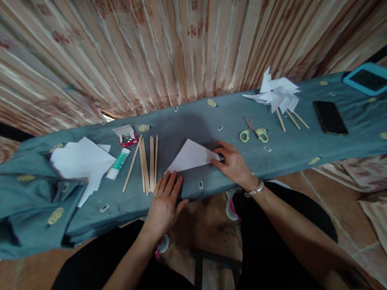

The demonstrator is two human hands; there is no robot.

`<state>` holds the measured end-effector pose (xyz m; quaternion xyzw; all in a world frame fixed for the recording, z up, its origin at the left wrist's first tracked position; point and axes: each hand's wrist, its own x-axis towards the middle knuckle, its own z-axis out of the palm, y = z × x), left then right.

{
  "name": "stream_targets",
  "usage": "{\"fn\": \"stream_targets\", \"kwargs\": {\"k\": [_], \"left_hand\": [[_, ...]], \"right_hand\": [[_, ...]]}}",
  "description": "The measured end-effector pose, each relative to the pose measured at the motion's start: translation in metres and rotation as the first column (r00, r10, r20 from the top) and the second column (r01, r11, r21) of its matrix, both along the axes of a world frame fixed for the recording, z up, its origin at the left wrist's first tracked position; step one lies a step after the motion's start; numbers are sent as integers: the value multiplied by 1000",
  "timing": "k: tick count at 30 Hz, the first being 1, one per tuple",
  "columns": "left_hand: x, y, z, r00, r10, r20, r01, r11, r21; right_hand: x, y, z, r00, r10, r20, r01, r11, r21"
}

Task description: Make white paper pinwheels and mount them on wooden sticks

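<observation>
Paper triangle (pixel 192 156) lies near the front edge of the cloth (pixel 184 118); left hand (pixel 165 203) spreads flat, fingertips at one corner; right hand (pixel 234 164) half-curls at another, grip unclear; sticks (pixel 151 163) close left, scissors (pixel 251 128) farther right.

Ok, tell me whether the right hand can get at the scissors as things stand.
Likely yes: the scissors lie close by the right hand, with only cloth between, though it would first have to leave the folded paper.
</observation>
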<state>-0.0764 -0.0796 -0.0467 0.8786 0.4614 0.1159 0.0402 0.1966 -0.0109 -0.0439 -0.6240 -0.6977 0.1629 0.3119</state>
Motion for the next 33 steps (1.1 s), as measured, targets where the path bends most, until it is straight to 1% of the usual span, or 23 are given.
{"fn": "stream_targets", "kwargs": {"k": [5,9,11,14,16,18,20,22,24,27,29,31,33], "left_hand": [[3,-2,0,1000,16,-22,-16,1000,14],[4,-5,-1,998,51,-26,-51,998,29],[4,-5,-1,998,59,1,-59,997,39],[8,-2,0,994,65,88,-74,992,98],[15,2,4,985,68,157,-93,983,160],[25,6,11,976,47,213,-95,971,222],[35,10,19,973,15,231,-78,961,267],[44,13,26,976,-26,216,-42,953,302],[49,17,31,982,-45,182,-13,952,307],[49,25,33,986,-36,161,-14,954,299],[44,32,31,984,-33,177,-23,952,305],[37,39,28,976,-35,216,-35,948,315],[31,44,25,966,-33,258,-47,953,299]], "right_hand": [[5,1,3,982,-18,-190,7,998,-58],[10,0,3,961,-1,-277,-18,998,-64],[14,0,3,951,-29,-306,11,998,-60],[17,-4,10,937,-97,-336,91,995,-33],[15,-10,18,951,-105,-292,117,993,22],[7,-20,27,985,-58,-164,76,991,108],[-4,-32,34,999,35,-25,-30,983,180],[-18,-44,36,986,142,92,-159,964,215],[-30,-53,35,957,233,172,-268,938,220],[-38,-61,31,919,339,202,-381,893,237],[-36,-60,28,899,387,205,-428,876,225],[-32,-57,28,887,405,222,-448,871,200],[-26,-51,29,877,409,254,-458,870,182]]}}
